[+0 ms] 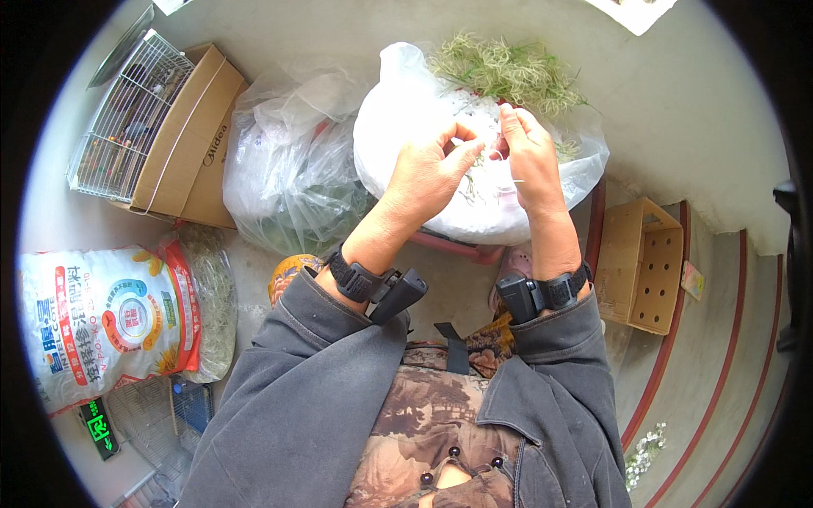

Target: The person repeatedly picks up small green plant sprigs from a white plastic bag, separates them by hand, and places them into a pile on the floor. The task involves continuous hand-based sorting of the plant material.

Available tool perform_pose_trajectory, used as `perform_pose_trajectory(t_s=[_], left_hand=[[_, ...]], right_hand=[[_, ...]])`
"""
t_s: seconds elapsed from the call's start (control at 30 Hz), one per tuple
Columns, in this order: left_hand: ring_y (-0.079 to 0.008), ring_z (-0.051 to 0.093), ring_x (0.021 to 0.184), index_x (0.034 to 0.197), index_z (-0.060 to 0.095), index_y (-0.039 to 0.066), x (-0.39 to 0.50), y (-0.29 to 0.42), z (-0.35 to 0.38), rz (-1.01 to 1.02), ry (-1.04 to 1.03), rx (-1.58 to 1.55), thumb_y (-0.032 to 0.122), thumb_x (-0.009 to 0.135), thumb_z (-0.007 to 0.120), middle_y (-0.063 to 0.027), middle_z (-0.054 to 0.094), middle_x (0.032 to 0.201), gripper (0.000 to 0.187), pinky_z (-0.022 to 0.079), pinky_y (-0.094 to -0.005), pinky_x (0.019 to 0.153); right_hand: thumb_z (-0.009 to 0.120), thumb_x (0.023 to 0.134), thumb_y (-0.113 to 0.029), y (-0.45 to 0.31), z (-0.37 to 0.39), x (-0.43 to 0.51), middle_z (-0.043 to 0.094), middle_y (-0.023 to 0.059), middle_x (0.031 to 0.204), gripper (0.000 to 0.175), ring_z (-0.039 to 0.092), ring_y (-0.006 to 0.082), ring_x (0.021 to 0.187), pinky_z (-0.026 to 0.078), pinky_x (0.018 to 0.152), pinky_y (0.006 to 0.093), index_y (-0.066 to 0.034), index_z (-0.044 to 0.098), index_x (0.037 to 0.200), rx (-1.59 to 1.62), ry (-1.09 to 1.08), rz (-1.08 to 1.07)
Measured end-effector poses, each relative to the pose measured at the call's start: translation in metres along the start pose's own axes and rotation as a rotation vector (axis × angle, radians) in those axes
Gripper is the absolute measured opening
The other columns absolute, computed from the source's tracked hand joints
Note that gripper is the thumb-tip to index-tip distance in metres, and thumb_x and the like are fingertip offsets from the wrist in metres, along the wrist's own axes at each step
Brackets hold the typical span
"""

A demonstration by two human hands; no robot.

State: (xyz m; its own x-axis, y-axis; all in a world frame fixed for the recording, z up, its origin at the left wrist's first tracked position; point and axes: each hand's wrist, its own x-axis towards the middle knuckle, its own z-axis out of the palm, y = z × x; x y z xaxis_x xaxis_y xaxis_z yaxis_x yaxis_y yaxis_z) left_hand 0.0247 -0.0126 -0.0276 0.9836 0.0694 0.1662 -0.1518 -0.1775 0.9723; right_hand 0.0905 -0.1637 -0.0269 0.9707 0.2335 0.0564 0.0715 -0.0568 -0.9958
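My left hand (pixel 427 170) is over a white plastic bag (pixel 397 117), thumb and index fingertip pinched together. A thin green sprig (pixel 470 183) shows just beneath those fingertips and appears held there. Close by on the right, my right hand (pixel 532 162) has curled fingers, its thumb against the index finger; what lies inside is hidden. A fine white strand (pixel 522 181) shows by its palm. Small white bits (pixel 471 106) fill the bag's mouth. Behind the hands, a bunch of pale green stems (pixel 508 71) rests on the bag's far edge.
A pink basin (pixel 486 252) shows under the bag. Left stand a clear plastic bag (pixel 286 171), a Midea cardboard box (pixel 190 136), a wire cage (pixel 130 120) and a printed fertilizer sack (pixel 114 324). On the right, a cardboard box with holes (pixel 641 267) sits by red-edged steps (pixel 714 355).
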Motion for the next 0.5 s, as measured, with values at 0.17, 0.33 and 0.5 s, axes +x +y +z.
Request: perform_pose_trajectory(t_s=[0.17, 0.33, 0.5], left_hand=[[-0.0039, 0.053, 0.076, 0.097, 0.064, 0.000, 0.000, -0.002, 0.000, 0.002, 0.002, 0.002, 0.013, 0.092, 0.065, 0.0024, 0.061, 0.082, 0.013, 0.043, -0.0196, 0.067], [-0.0028, 0.050, 0.069, 0.097, 0.065, 0.002, 0.000, -0.002, 0.001, 0.011, 0.026, 0.015, 0.012, 0.092, 0.065, 0.0036, 0.060, 0.077, 0.012, 0.041, -0.0199, 0.060], [-0.0028, 0.047, 0.063, 0.097, 0.066, 0.003, -0.001, -0.001, 0.004, 0.132, 0.094, 0.084, 0.012, 0.091, 0.066, 0.0038, 0.059, 0.071, 0.011, 0.039, -0.0210, 0.055]], right_hand=[[0.058, 0.098, -0.028, 0.003, -0.002, 0.002, 0.063, 0.0032, 0.084, 0.027, 0.056, 0.0077, 0.077, 0.045, 0.065, 0.0218, -0.0027, 0.064, 0.091, -0.317, 0.096, -0.118], [0.066, 0.092, -0.018, -0.002, -0.005, -0.001, 0.070, 0.0067, 0.103, 0.027, 0.061, 0.0110, 0.096, 0.047, 0.084, 0.0242, -0.0013, 0.068, 0.113, -0.188, 0.071, -0.131], [0.069, 0.088, -0.013, -0.008, -0.001, -0.010, 0.070, 0.0043, 0.097, 0.022, 0.061, 0.0089, 0.090, 0.048, 0.082, 0.0242, 0.0026, 0.070, 0.103, 0.087, -0.134, -0.032]])
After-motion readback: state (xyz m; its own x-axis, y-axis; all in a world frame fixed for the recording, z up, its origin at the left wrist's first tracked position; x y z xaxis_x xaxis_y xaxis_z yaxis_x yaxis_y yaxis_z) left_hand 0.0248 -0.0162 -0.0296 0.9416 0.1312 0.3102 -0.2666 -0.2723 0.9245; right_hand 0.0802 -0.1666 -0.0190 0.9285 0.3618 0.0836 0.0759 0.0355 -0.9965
